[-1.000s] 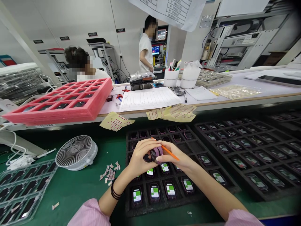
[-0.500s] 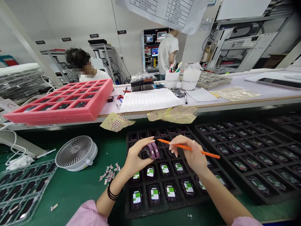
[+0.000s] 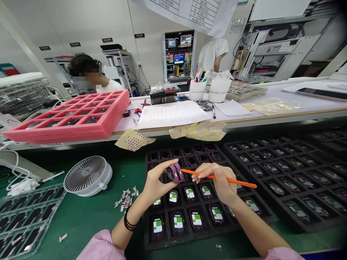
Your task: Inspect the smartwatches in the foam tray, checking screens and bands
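Note:
My left hand (image 3: 155, 183) grips a purple-edged smartwatch body (image 3: 178, 173) between thumb and fingers, held edge-on above the black foam tray (image 3: 189, 236). Two purple bands show along its side; whether this is one body or two held together, I cannot tell. In my right hand (image 3: 223, 180) is a thin orange stick (image 3: 242, 183), pinched like a pen. Its pointed tip is at the purple edge, seemingly touching it. Beneath both hands, watches (image 3: 196, 218) with lit green-and-white screens sit in the tray's pockets; those farther back have dark screens.
A second foam tray (image 3: 291, 195) of watches adjoins on the right. To the left are a white fan (image 3: 88, 175), small loose pieces (image 3: 126, 198) and a clear plastic tray (image 3: 32, 216). Pink foam (image 3: 114, 117) rests on the shelf (image 3: 238, 122) above. Two people are beyond.
My right hand has shifted slightly down, and the orange stick lies lower with its tip at the watch's edge. My left hand stays nearly still. A person behind has moved right.

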`<state>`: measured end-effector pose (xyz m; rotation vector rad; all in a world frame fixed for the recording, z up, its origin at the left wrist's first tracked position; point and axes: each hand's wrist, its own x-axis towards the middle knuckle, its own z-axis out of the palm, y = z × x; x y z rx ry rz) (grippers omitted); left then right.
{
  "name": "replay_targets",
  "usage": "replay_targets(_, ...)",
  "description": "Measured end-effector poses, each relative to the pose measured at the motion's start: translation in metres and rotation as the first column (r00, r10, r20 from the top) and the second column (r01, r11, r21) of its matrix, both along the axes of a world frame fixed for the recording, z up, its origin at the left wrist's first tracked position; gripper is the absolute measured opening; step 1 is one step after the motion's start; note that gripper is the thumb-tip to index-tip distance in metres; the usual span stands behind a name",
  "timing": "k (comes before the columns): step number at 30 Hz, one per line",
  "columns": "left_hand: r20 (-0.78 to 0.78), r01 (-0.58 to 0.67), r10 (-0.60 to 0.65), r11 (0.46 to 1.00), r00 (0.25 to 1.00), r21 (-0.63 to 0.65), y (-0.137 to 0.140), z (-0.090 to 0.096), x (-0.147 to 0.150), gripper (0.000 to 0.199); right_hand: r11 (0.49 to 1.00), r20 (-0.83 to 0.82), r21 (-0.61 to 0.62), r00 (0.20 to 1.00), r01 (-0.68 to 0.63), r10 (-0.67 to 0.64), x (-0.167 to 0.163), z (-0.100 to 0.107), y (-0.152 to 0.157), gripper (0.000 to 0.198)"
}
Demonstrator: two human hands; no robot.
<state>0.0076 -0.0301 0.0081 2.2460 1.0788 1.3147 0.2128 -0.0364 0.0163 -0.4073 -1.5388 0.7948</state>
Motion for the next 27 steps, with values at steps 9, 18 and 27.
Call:
replay_targets(9,-0.003,-0.031,0.031,0.998,1.0,0.054,0.0006,-0.004,0.0009,0.046,1.0,0.033,-0.023,0.999,0.009,-0.009,-0.0008,-0.0074,-0.0018,0.038)
replay_targets(18,-0.023,-0.034,0.036,0.998,0.999,0.056,0.003,-0.0074,0.0023,0.046,0.998,0.06,-0.036,0.997,0.052,-0.05,-0.0007,-0.0068,0.0001,0.038)
replay_targets(27,-0.05,-0.01,0.013,0.998,0.999,0.06,0.0012,-0.003,0.0052,0.047,1.0,0.059,0.021,0.998,0.019,-0.021,0.0036,-0.0029,-0.0042,0.04)
